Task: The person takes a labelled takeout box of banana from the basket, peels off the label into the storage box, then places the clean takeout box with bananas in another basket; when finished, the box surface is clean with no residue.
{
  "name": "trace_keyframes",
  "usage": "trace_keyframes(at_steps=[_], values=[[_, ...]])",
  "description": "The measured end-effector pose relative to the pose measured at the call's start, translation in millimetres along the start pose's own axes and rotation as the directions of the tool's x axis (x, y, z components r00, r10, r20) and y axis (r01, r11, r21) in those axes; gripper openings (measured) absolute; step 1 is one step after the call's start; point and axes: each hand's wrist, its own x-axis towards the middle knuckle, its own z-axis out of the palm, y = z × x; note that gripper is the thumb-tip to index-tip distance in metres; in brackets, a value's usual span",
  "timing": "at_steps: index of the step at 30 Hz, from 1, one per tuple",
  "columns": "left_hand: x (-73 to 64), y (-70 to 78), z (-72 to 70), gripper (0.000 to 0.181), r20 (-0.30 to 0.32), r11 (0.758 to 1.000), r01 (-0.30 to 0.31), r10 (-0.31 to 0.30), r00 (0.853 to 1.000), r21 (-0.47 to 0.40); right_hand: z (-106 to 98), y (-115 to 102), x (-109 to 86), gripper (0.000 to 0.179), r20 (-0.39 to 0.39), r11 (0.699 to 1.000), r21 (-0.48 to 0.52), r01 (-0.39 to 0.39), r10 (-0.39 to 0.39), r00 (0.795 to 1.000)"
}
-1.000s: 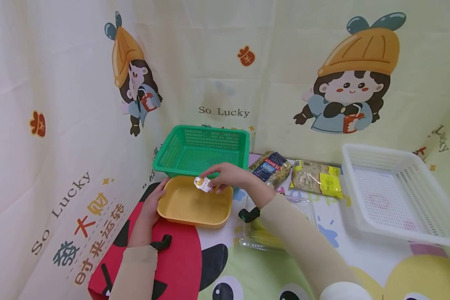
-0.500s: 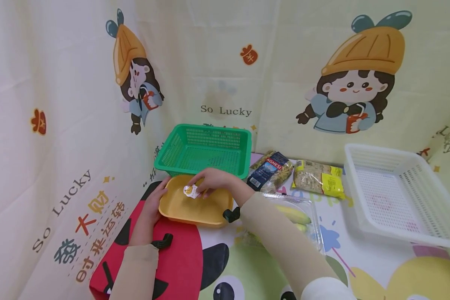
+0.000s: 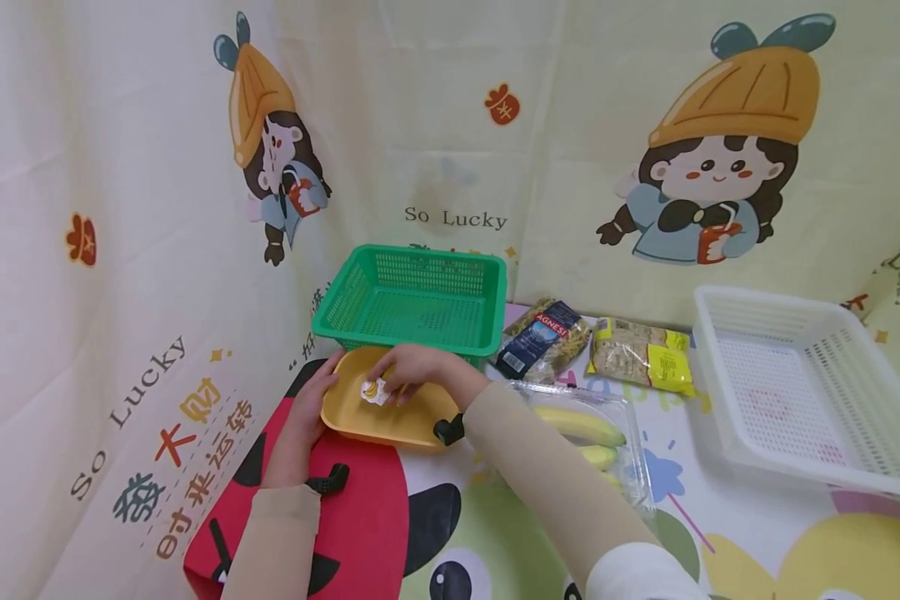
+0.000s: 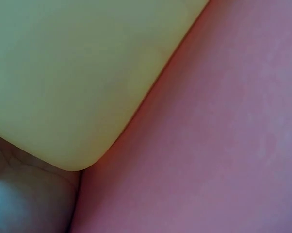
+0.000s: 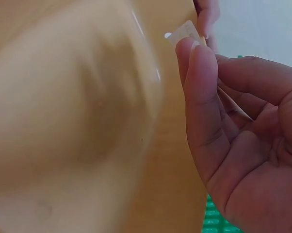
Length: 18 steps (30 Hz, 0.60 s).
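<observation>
A yellow-orange plastic tub [image 3: 420, 421] stands on the table; its side fills much of the left wrist view. My left hand [image 3: 305, 414] holds the tub at its left end, with the fingertips at the rim. Thumb and finger of my right hand [image 3: 422, 372] pinch a small white sticker [image 3: 375, 392] with a banana picture, over the tub's inside. In the right wrist view, the thin sticker [image 5: 187, 33] is edged between thumb and fingertip, near the tub's wall. Whether it touches the tub I cannot tell.
Behind the tub stands a green basket [image 3: 435, 312]. To the right lie a pasta bag [image 3: 546, 340] and a yellow-labelled bag [image 3: 640, 354]. A clear plastic box [image 3: 633, 450] with long yellow fruit sits partly under my right forearm. A white basket [image 3: 780, 392] stands farther right.
The right hand has moved left and slightly down with the sticker, deeper over the tub. My left hand keeps its hold on the tub. The forearm has uncovered more of the clear box.
</observation>
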Motion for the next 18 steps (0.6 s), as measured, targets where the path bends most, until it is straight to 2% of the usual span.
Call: trace_keyframes(at_steps=[6,18], values=[[0.3,-0.1,0.6,0.052,-0.014,1.000,-0.001,0.001,1.000,0.000,4,1,10.4,0.033,0.018,1.000,-0.022,-0.009,0.010,1.000],[1.1,-0.3,0.8,0.052,-0.009,0.999,-0.009,0.009,1.000,-0.032,13,-2,17.8,0.035,0.019,0.996,-0.080,-0.033,0.034,0.999]])
